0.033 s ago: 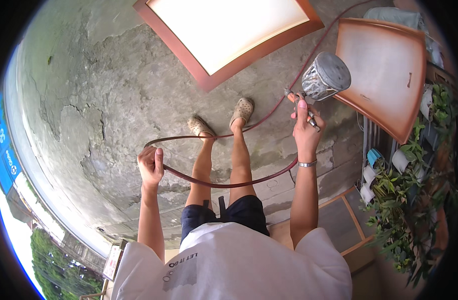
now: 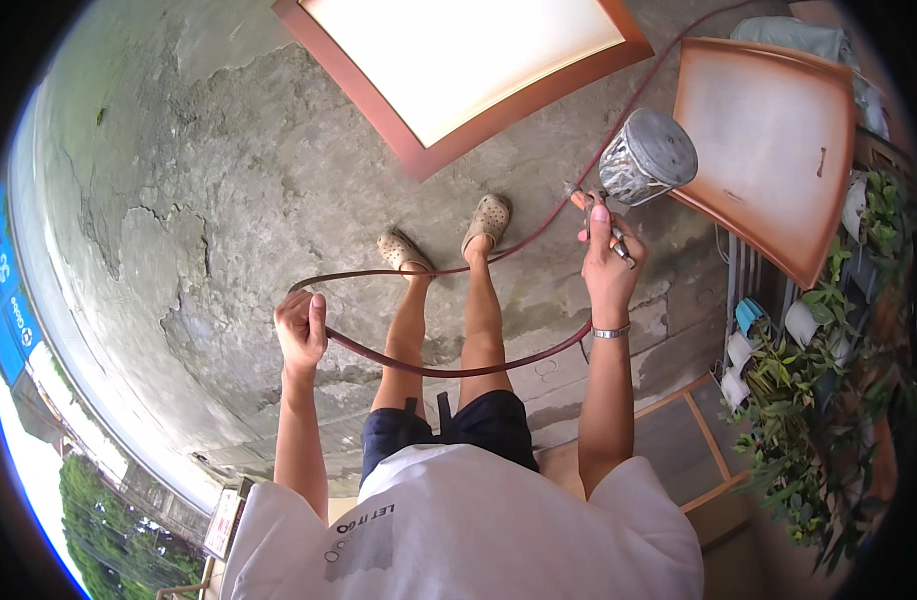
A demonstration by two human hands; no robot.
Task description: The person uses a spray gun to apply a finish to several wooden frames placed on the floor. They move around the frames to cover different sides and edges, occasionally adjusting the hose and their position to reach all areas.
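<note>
My left hand [image 2: 302,330] is closed round a dark red hose [image 2: 449,369], which loops across in front of my legs and feet. In my right hand [image 2: 609,260] is a metal spray gun [image 2: 622,247] with a paint-streaked metal cup [image 2: 647,152] on it, held out to the right over the floor, beside a panel with a shaded orange-brown edge [image 2: 759,150]. Above my feet lies a large white panel with a reddish-brown border [image 2: 424,158].
Cracked grey concrete [image 2: 199,170] lies underfoot. Potted plants [image 2: 809,380], a small blue pot [image 2: 749,316] and metal bars line the right. A grey cloth [image 2: 799,33] is behind the smaller panel. A wooden-framed board [image 2: 714,440] lies lower right. A blue sign and trees show far left.
My right hand has shifted very slightly left with the spray gun and its cup. My left hand has barely moved.
</note>
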